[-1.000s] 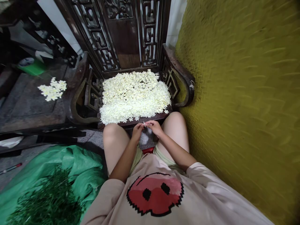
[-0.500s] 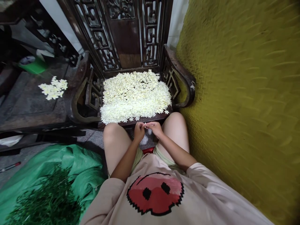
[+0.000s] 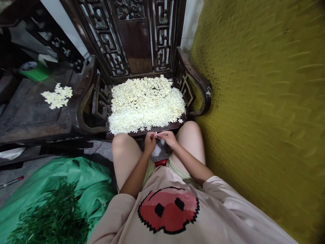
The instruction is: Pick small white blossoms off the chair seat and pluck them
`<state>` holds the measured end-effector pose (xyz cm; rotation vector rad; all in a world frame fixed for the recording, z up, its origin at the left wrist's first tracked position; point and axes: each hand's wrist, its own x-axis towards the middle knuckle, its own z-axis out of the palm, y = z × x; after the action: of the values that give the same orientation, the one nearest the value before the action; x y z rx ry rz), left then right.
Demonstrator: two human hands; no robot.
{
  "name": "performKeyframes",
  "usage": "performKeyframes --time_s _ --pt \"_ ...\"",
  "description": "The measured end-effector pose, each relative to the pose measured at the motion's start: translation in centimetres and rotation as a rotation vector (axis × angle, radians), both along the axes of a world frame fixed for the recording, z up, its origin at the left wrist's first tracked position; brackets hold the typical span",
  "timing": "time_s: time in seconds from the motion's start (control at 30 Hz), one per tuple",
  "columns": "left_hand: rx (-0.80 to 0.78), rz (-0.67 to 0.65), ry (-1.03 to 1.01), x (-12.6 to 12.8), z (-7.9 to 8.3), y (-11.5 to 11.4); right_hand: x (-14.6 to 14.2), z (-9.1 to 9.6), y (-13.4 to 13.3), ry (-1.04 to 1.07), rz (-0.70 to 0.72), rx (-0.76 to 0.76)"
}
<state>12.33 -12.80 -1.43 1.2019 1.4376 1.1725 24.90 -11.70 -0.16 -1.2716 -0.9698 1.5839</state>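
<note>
a pale shirt point(image 3: 210, 213) with a red print point(image 3: 169, 217) tops light-green shorts point(image 3: 148, 172)

Dim overall; flowers point(image 3: 147, 105) glaring, washed-out along front; upper left dark, soft; yellow surface point(image 3: 259, 101) stretched edgeward.

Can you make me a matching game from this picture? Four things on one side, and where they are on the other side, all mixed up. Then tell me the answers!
Things
1. Big spread of flowers
2. Small cluster of flowers
3. Green leaves
4. Left hand and right hand

Places
A. At the lower left, by the green sheet
B. Between the knees
C. On the seat of the carved chair
D. On the dark wooden surface left of that chair

Right pairs: 1-C, 2-D, 3-A, 4-B
</note>
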Motion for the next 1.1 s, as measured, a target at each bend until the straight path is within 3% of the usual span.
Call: performKeyframes --time_s 0.3,0.47,0.53,0.67,0.8,0.97,1.03,1.1 --pt "-0.175 0.176 -0.309 0.0 -0.6 0.5 -0.7 -0.3 0.4 -0.021 -0.068 -0.090" --pt "-0.219 0.437 -0.490 -2.5 -0.9 1.8 0.3 -0.7 0.8 0.027 -0.239 -0.196" --pt "-0.166 0.512 -0.475 -3.5 -0.7 2.0 1.1 -0.7 1.0 0.064 -0.272 -0.196" --pt "-0.124 0.476 -0.358 -3.5 -0.6 2.4 1.7 -0.6 1.1 0.090 -0.198 -0.217" --pt "-0.201 0.545 -0.447 -3.7 0.2 5.5 1.2 -0.8 0.9 0.039 -0.186 -0.253" --pt "-0.059 0.644 -0.446 -7.6 1.8 11.3 1.5 -1.1 1.0 -0.017 -0.174 -0.274" --pt "-0.080 0.710 -0.382 -8.6 1.9 11.7 1.6 -1.2 1.1 -0.023 -0.187 -0.259" --pt "-0.124 0.758 -0.321 -8.3 1.5 10.7 1.6 -1.2 1.2 -0.026 -0.192 -0.247"
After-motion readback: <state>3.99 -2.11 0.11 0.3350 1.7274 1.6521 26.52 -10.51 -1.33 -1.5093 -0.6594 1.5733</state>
